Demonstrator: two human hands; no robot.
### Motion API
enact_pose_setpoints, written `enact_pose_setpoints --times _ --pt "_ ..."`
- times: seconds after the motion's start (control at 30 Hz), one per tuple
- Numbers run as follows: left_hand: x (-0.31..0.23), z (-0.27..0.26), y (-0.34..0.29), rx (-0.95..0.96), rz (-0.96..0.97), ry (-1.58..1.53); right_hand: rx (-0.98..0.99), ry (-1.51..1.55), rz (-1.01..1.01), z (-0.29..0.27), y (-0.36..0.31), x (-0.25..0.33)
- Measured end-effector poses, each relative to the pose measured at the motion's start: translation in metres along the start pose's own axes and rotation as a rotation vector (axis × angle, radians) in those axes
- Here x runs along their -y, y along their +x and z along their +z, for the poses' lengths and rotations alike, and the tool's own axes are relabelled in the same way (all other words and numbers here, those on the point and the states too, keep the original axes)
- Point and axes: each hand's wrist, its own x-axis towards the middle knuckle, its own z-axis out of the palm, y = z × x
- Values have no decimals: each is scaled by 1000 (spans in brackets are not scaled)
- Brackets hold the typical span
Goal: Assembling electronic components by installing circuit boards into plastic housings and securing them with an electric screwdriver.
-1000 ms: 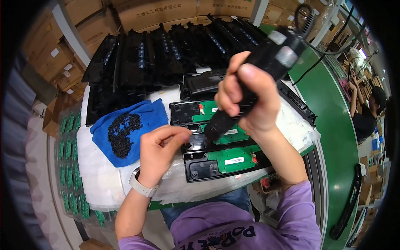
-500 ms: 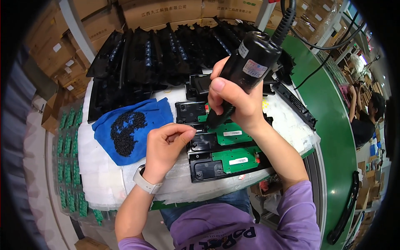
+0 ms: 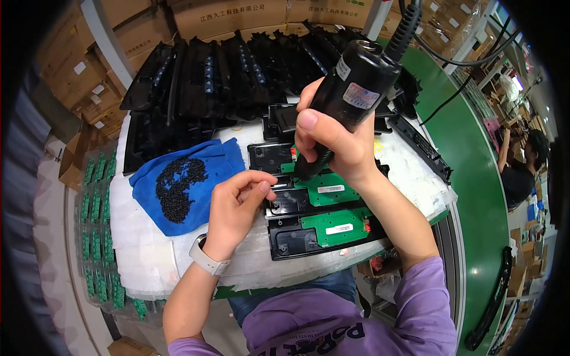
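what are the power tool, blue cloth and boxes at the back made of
Power tool: probably hard plastic, glossy black, catching sharp highlights.
Blue cloth: likely textile, matte, with soft creases and folds.
Boxes: seemingly cardboard, matte brown, with flat, stiff panels.

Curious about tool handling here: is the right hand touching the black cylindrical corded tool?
Touching. The head view shows the right hand wrapped around the tool, thumb against its side.

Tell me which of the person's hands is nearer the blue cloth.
Left. The left hand overlaps the right edge of the blue cloth in view; the right hand is farther right, gripping the black electric screwdriver.
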Motion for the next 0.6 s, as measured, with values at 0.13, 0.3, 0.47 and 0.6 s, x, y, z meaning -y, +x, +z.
enact_pose_setpoints --times 0.13,0.3,0.47,0.6 --pt "2 0 0 17 -27 -74 18 -4 -2 2 -1 0" --pt "-1 -2 2 55 -116 -254 10 12 -32 2 -3 -3" --pt "-4 -4 2 81 -198 -415 8 46 -28 2 -4 -3" --pt "-2 -7 2 113 -216 -470 5 36 -35 3 -5 -3"
